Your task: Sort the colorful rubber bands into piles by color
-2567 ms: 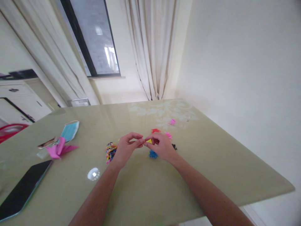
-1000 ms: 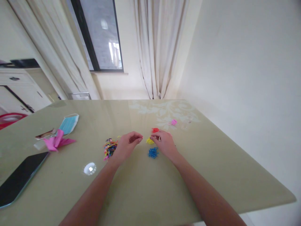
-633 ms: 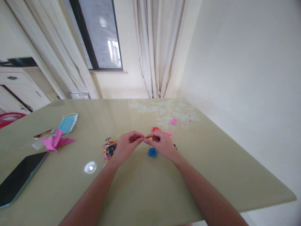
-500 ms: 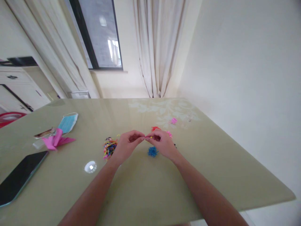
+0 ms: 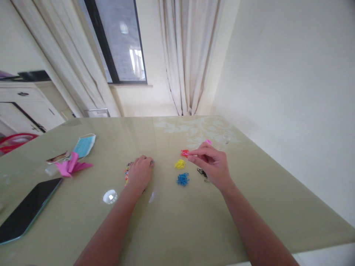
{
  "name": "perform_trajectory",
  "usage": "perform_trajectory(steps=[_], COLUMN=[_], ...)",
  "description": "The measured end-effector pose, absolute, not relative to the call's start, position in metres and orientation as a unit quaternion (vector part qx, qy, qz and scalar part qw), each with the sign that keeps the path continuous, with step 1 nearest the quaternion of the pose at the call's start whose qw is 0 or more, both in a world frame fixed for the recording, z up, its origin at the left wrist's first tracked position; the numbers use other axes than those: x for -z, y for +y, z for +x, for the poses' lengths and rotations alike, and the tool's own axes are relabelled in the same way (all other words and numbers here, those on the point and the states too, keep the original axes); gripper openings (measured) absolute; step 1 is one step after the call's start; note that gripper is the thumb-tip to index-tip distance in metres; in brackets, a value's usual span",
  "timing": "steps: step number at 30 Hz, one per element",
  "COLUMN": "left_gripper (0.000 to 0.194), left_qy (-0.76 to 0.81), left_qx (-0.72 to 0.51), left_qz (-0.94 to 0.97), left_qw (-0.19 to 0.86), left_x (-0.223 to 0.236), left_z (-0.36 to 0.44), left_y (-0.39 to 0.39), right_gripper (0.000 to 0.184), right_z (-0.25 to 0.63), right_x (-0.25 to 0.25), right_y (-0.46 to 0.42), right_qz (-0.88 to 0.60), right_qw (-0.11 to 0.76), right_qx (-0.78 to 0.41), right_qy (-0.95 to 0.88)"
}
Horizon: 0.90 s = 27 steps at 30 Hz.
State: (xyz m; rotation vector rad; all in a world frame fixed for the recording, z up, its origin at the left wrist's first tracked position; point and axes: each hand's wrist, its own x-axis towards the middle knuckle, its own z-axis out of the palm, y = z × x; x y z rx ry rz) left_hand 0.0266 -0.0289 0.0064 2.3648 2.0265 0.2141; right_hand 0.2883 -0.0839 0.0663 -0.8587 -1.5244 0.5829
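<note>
My right hand [image 5: 212, 164] is raised over the right side of the table, thumb and forefinger pinched on a thin pink rubber band [image 5: 186, 154]. Below and around it lie small piles of rubber bands: red [image 5: 183, 152], yellow [image 5: 180, 164], blue [image 5: 182, 179] and black [image 5: 202, 172], the last partly behind the hand. My left hand [image 5: 140, 171] rests palm down on a mixed-colour pile of rubber bands [image 5: 127, 172] and covers most of it. Its fingers are curled together; what lies between them is hidden.
On the left of the glossy table [image 5: 166, 229] are a phone [image 5: 27, 208], a pink folded-paper bird [image 5: 72, 166] and a blue face mask [image 5: 84, 146]. A pink item [image 5: 208, 141] shows behind my right hand. A wall [image 5: 291, 111] runs along the right.
My hands have come apart from their meeting point. The left has dropped onto the mixed pile; the right has moved rightward with the pink band, uncovering the yellow pile.
</note>
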Motion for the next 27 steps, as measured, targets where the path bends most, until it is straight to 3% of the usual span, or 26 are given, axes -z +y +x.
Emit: perform_trajectory(steps=[8,14,20,27], left_gripper=[0.027,0.029,0.031,0.041], left_qy=[0.658,0.666,0.617,0.483], left_qx=[-0.108,-0.177,-0.333,-0.419], left_qz=[0.745,0.723,0.675,0.605], left_qw=[0.009,0.039,0.229,0.475], left_x=[-0.010,-0.012,-0.019,-0.020], left_z=[0.027,0.025,0.033,0.051], left_y=[-0.027,-0.026,-0.028,-0.041], right_gripper=[0.011,0.010,0.013,0.015], right_z=[0.306,0.345,0.356,0.350], right_x=[-0.066,-0.043,-0.020,-0.021], right_y=[-0.072,-0.042,-0.032,-0.034], right_qz=[-0.448,-0.614,-0.673,-0.681], right_qw=[0.589,0.419,0.266,0.284], right_qx=[-0.204,-0.095,-0.116,-0.094], right_qy=[-0.642,-0.662,-0.681,-0.669])
